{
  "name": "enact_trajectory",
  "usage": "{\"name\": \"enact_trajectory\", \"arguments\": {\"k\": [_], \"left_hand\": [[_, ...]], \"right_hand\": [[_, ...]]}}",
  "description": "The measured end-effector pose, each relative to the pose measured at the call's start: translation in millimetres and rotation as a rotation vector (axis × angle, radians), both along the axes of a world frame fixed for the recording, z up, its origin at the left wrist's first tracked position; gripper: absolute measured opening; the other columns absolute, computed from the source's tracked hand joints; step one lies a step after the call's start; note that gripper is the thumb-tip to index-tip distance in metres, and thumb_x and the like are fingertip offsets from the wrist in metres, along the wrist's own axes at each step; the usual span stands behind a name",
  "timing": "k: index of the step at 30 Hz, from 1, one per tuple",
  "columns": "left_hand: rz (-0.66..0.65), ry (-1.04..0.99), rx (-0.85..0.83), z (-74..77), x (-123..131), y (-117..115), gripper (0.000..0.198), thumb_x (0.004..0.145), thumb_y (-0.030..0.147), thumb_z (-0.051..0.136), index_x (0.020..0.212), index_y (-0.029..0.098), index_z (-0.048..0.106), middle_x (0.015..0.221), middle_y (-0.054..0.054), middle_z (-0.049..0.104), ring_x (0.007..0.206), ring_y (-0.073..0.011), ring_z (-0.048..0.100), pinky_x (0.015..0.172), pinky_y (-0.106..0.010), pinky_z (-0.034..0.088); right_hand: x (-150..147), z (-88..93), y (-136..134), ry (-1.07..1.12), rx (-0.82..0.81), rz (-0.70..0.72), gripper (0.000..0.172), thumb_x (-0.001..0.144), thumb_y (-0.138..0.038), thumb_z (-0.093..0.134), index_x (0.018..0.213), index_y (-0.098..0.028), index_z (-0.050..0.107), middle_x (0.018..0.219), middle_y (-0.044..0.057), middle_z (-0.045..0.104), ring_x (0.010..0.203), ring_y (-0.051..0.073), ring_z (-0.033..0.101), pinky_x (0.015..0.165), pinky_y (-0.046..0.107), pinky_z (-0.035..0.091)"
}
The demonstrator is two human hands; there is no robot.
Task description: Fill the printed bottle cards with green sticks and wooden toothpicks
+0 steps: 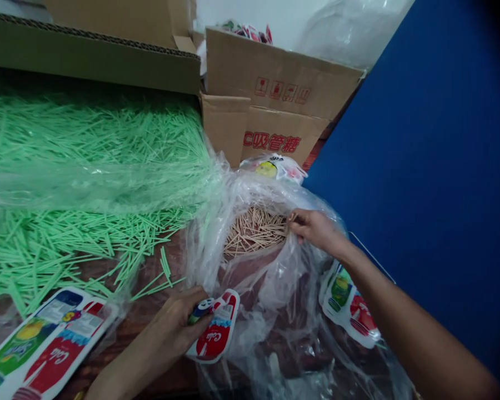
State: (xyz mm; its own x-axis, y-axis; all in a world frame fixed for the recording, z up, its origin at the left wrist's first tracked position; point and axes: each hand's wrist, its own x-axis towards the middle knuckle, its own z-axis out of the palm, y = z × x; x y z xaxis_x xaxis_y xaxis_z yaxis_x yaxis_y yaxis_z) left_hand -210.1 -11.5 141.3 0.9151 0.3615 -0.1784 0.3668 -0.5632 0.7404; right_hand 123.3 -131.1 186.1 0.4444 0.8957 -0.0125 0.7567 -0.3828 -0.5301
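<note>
My left hand (179,316) is closed round a flat bottle-shaped packet (215,336) with a red Cola print; the fingers cover part of it. My right hand (310,228) has its thumb and fingertips pinched together at the right edge of a pile of thin brown sticks (256,230). Whether sticks or the bag's film lie in that pinch is too small to make out. The sticks lie inside an opened clear plastic bag (208,250), whose crumpled film spreads under and around the right hand.
Many light green sticks (87,133) lie on the left, partly under clear film. Printed bottle-shaped packets (54,350) lie at the lower left, and more packets (352,305) under my right forearm. Cardboard boxes (283,78) stand behind. A blue panel (433,166) bounds the right side.
</note>
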Motion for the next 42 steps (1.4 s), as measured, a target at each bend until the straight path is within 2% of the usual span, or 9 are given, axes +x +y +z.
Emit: {"name": "enact_trajectory", "arguments": {"k": [4,8,14,19,25,28,32,38,42], "left_hand": [[0.035,-0.018,0.000,-4.3,-1,-1,0.012,0.086,0.029,0.056,0.088,0.021,0.064,0.095,-0.004,0.068,0.089,-0.0221,0.060,0.080,-0.030,0.043],[0.083,-0.073,-0.127,-0.1,-4,0,0.013,0.085,0.031,0.058,0.086,0.021,0.066,0.090,-0.003,0.067,0.086,-0.0209,0.062,0.079,-0.028,0.047],[0.195,-0.138,-0.643,33.7,-2,2,0.017,0.080,0.034,0.065,0.092,0.022,0.068,0.110,-0.004,0.062,0.081,-0.0184,0.064,0.068,-0.024,0.052],[0.135,-0.130,-0.912,59.7,43,-14,0.046,0.076,0.027,0.070,0.120,0.024,0.059,0.098,-0.004,0.070,0.080,-0.0204,0.066,0.068,-0.027,0.052],[0.202,-0.113,-1.009,35.0,103,-25,0.029,0.070,0.023,0.073,0.097,0.014,0.070,0.078,-0.003,0.075,0.069,-0.0198,0.067,0.066,-0.028,0.052],[0.192,-0.141,-1.067,20.2,117,-27,0.022,0.069,0.022,0.074,0.089,0.011,0.071,0.077,-0.006,0.076,0.068,-0.0204,0.068,0.067,-0.030,0.052],[0.216,-0.137,-1.228,12.7,127,-28,0.025,0.066,0.019,0.076,0.090,0.010,0.070,0.079,-0.009,0.076,0.072,-0.0224,0.070,0.073,-0.034,0.054],[0.281,-0.156,-1.239,8.4,132,-25,0.027,0.063,0.017,0.079,0.087,0.011,0.069,0.079,-0.009,0.076,0.071,-0.0237,0.071,0.071,-0.036,0.055],[0.271,-0.143,-1.288,0.2,136,-24,0.027,0.064,0.018,0.078,0.089,0.010,0.070,0.078,-0.009,0.076,0.072,-0.0249,0.072,0.070,-0.035,0.055]], "right_hand": [[-1,-11.5,17,0.080,0.059,-0.017,0.018,0.084,-0.025,0.048,0.094,-0.018,0.061,0.055,-0.003,0.062,0.051,0.013,0.057,0.054,0.023,0.039],[8,1.8,-13,-0.003,-0.060,-0.074,0.031,0.086,-0.032,0.049,0.114,-0.020,0.054,0.073,0.001,0.068,0.054,0.014,0.061,0.055,0.025,0.041],[5,-1.4,-75,-0.481,-0.590,-0.172,0.023,0.074,-0.039,0.065,0.089,-0.022,0.064,0.094,0.011,0.069,0.080,0.030,0.065,0.061,0.034,0.041],[7,-16.0,-64,-0.552,-0.549,-0.147,0.018,0.086,-0.023,0.046,0.090,-0.020,0.064,0.095,0.012,0.068,0.085,0.027,0.063,0.067,0.034,0.042],[26,16.8,-39,-0.361,-0.122,-0.113,0.019,0.086,-0.030,0.044,0.081,-0.021,0.059,0.078,0.003,0.065,0.073,0.019,0.059,0.060,0.027,0.036],[23,13.3,-29,-0.125,0.140,-0.072,0.018,0.086,-0.030,0.044,0.082,-0.019,0.057,0.070,0.000,0.060,0.066,0.014,0.055,0.061,0.025,0.037],[17,1.4,-29,0.038,0.168,-0.042,0.019,0.085,-0.035,0.049,0.084,-0.018,0.058,0.067,-0.002,0.058,0.063,0.014,0.053,0.061,0.025,0.039],[20,3.3,-93,-0.065,0.237,-0.279,0.026,0.088,-0.042,0.049,0.098,-0.020,0.059,0.094,0.005,0.066,0.083,0.019,0.060,0.074,0.030,0.044],[21,-24.1,-145,0.116,-0.010,-0.387,0.045,0.076,-0.048,0.062,0.109,-0.019,0.058,0.107,0.010,0.064,0.095,0.026,0.060,0.079,0.035,0.049]]}}
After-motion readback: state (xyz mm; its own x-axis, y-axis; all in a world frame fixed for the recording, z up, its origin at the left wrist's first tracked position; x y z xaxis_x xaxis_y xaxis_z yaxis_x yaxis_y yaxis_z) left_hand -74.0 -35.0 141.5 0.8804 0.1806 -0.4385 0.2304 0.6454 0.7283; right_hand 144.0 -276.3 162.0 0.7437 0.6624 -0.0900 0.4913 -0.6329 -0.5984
